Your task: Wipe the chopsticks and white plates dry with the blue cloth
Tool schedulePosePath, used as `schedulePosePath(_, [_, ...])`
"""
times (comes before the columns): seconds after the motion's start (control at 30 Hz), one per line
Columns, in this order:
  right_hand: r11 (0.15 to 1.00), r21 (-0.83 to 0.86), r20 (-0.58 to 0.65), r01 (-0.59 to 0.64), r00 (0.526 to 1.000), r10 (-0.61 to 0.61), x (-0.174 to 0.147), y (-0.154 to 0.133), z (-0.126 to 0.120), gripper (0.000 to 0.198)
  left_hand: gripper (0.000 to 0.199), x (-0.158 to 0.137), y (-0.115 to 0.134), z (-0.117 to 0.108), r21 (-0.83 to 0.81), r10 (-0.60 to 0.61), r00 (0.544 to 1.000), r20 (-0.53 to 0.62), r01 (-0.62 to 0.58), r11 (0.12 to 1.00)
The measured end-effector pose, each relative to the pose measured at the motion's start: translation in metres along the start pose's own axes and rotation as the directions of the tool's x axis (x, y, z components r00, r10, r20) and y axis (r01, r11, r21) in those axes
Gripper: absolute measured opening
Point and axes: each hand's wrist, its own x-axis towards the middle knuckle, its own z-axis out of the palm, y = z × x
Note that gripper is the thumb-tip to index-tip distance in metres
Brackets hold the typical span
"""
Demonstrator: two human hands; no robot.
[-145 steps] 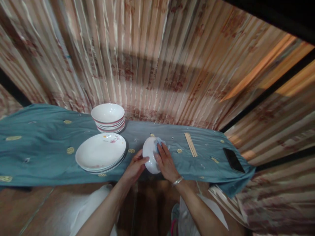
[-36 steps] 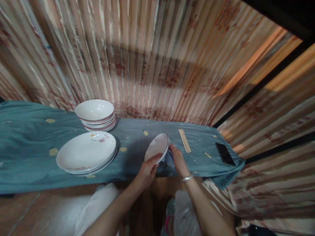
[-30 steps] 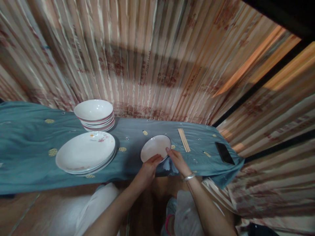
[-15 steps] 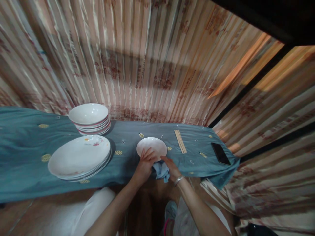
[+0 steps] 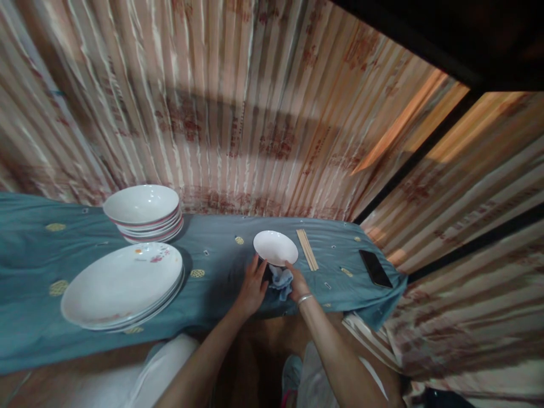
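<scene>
A small white bowl (image 5: 275,248) with a dark rim is at the middle of the cloth-covered table, its inside facing up. My right hand (image 5: 297,281), with a bracelet at the wrist, grips its near right edge, the thumb at the rim. A crumpled light-blue cloth (image 5: 281,283) hangs from the same hand, just under the bowl's near side. My left hand (image 5: 254,288) is at the near left edge, fingers spread and fingertips at or very close to the rim. Whether the bowl's base rests on the table is hidden.
On the left stand a stack of white plates (image 5: 123,283) and, behind it, a stack of red-banded bowls (image 5: 142,205). Several chopsticks (image 5: 306,249) lie right of the small bowl. A black phone (image 5: 375,268) is near the table's right end. Curtains (image 5: 221,113) hang behind.
My left hand has come out of the bowl's inside to its near left edge. The bowl has shifted right, closer to the chopsticks, with my right hand and the cloth. The view has shifted slightly.
</scene>
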Motion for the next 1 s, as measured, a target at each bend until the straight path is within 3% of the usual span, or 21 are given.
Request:
schedulePosePath(0.13, [0.999,0.002,-0.087,-0.041,0.995,0.041,0.015,-0.007,0.003,0.024,0.056,0.002,0.001,0.003,-0.065,-0.041,0.993,0.107,0.048,0.997])
schedulePosePath(0.47, [0.999,-0.043,-0.228,0.0,0.974,-0.01,0.077,-0.019,0.007,0.016,0.053,-0.005,0.009,-0.013,-0.104,-0.05,0.991,0.127,0.063,0.993])
schedulePosePath(0.67, [0.993,-0.116,-0.232,0.008,0.972,-0.035,0.1,-0.024,-0.001,0.021,0.05,-0.007,0.012,-0.023,-0.104,-0.074,0.989,0.131,0.088,0.991])
schedulePosePath(1.0, [0.976,-0.218,-0.169,-0.01,0.985,-0.027,0.101,-0.032,0.005,0.021,0.051,-0.01,0.015,-0.023,-0.11,-0.105,0.985,0.137,0.121,0.987])
